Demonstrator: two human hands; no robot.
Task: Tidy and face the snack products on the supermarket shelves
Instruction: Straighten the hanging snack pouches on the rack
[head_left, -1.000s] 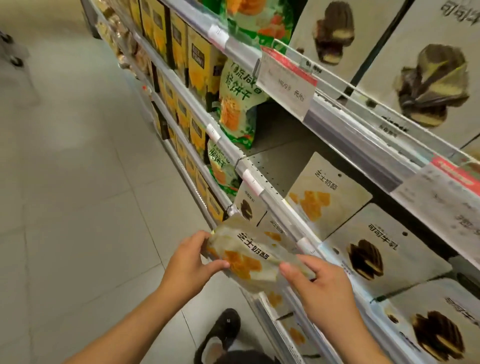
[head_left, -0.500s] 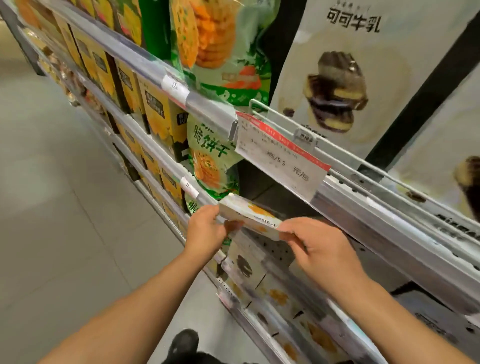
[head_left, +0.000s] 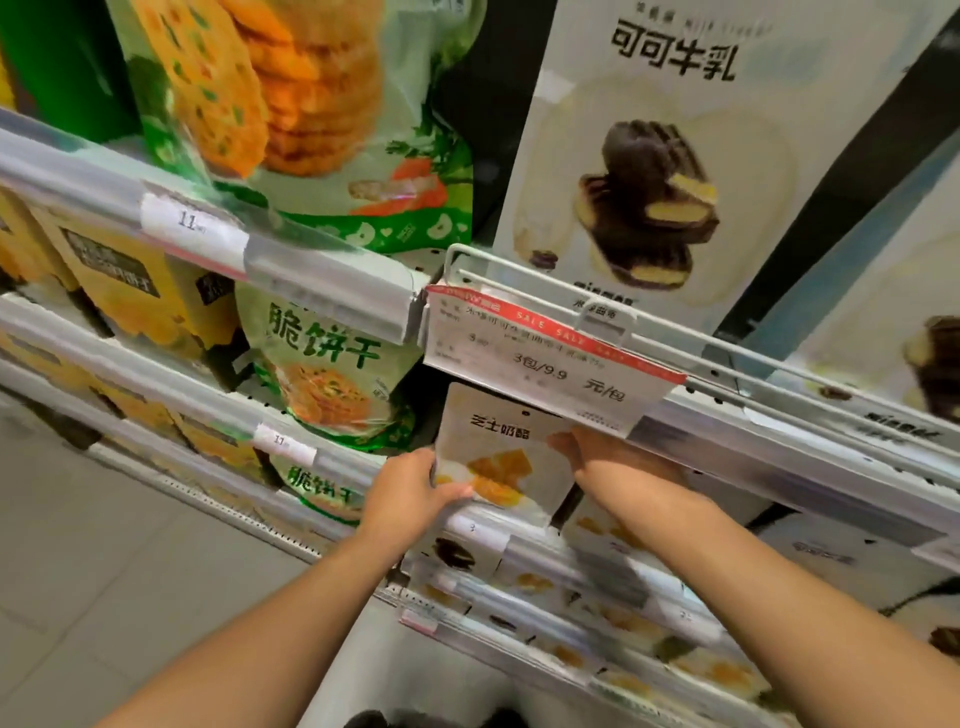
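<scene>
Both hands hold one white snack pouch, printed with yellow cheese pieces, upright with its front to the camera. It stands in the middle of the view, just under the hanging sale price tag, whose lower edge covers the pouch's top right corner. The left hand grips the pouch at its 8 o'clock corner, thumb on the front and fingers hidden behind. The right hand holds the 3 o'clock edge; its thumb lies on the front, and the other fingers are behind the pouch, out of sight. The two hands are apart, with the pouch between them.

At 10 o'clock from the pouch, a green cracker bag stands on the same shelf level, near the pouch but not touching it as far as I can see. Further toward 9 o'clock there are yellow boxes. Above, at 12 o'clock, a larger green cracker bag stands beside a big white chocolate biscuit pack on the upper shelf, behind the grey shelf rail. Below the hands, at 5 o'clock, lower shelves carry more white pouches, blurred. The grey floor fills the 8 o'clock side.
</scene>
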